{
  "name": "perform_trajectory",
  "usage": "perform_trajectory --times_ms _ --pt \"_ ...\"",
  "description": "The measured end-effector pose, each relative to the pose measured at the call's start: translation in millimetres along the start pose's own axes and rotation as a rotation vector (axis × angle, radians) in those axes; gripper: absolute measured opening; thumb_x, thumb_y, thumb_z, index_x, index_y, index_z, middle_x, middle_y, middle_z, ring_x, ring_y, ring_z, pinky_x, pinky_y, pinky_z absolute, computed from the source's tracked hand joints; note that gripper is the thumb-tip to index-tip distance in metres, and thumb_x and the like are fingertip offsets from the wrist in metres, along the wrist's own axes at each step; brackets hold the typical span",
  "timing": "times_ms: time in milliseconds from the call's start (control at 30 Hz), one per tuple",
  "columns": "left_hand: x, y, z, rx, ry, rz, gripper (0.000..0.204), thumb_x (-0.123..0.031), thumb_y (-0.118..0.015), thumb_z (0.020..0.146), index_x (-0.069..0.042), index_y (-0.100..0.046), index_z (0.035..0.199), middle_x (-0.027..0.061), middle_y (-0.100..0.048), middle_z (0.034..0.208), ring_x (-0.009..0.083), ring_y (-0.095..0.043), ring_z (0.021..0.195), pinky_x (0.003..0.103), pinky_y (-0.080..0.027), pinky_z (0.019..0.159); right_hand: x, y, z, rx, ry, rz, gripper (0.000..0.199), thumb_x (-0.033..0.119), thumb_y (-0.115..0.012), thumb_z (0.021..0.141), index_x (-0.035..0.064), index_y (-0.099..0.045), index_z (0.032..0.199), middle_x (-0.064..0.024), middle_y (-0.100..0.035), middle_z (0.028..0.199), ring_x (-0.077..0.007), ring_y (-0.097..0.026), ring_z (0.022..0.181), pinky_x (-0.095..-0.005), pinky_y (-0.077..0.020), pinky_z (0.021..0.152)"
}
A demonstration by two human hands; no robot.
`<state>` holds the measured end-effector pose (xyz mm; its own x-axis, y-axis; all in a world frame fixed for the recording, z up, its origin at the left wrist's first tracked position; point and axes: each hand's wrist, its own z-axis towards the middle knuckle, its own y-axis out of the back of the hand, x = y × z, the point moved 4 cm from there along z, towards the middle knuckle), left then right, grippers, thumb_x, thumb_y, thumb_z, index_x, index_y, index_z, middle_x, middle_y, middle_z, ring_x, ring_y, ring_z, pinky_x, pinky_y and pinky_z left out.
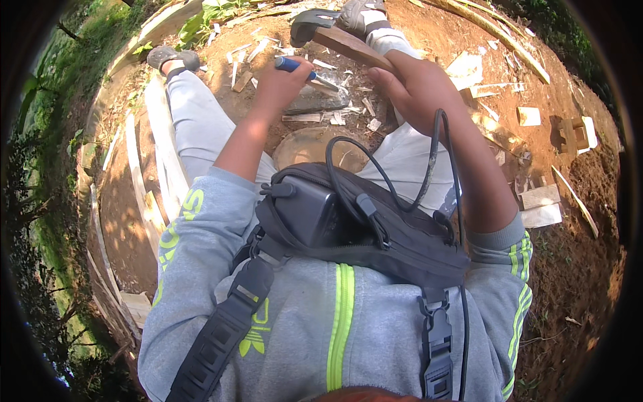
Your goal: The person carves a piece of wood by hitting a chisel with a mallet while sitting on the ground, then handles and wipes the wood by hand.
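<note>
Clearly, both your hands are busy near the top of the view. Toward 11 o'clock your left hand point(280, 86) is closed around a blue-handled chisel point(288, 64), whose blade slants down toward 4 o'clock, over a dark slab point(315, 102) at 12. The view is too small to tell whether the tip touches it. At 1 o'clock your right hand point(423, 88) is wrapped around the wooden handle of a hammer point(348, 47), its black head up at 12, beyond the chisel and apart from it. Pale wood chips point(260, 48) lie around the slab. Long wood strips point(161, 127) rest at 10 o'clock beside your left leg, a notched wood block point(573, 136) sits between 2 and 3, and a dark bag point(408, 236) hangs across your chest.
</note>
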<state>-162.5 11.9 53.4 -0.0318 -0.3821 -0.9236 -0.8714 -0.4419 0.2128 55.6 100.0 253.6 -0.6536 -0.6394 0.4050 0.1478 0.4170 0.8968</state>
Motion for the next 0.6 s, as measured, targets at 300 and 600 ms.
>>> perform_trajectory --times_ms 300,600 --pt "32.9 34.5 2.8 -0.025 0.054 -0.343 0.035 -0.028 -0.067 0.102 0.003 -0.076 0.113 0.0140 -0.080 0.107 0.0226 -0.080 0.089 0.030 -0.067 0.078 -55.1 -50.7 -12.0 -0.033 -0.273 0.428 0.039 0.040 -0.059 0.111 0.0017 -0.069 0.111 -0.0094 -0.062 0.075 -0.0204 -0.060 0.071 -0.0390 -0.0494 0.069" --pt "34.6 67.7 14.8 -0.139 0.105 -0.362 0.041 -0.033 -0.062 0.104 0.002 -0.069 0.123 0.0160 -0.075 0.107 0.0245 -0.076 0.098 0.034 -0.065 0.086 -105.9 -118.2 -14.1 -0.084 -0.480 0.830 0.040 0.042 -0.059 0.111 0.0024 -0.068 0.109 0.0024 -0.055 0.074 -0.0090 -0.050 0.064 -0.0313 -0.0418 0.057"
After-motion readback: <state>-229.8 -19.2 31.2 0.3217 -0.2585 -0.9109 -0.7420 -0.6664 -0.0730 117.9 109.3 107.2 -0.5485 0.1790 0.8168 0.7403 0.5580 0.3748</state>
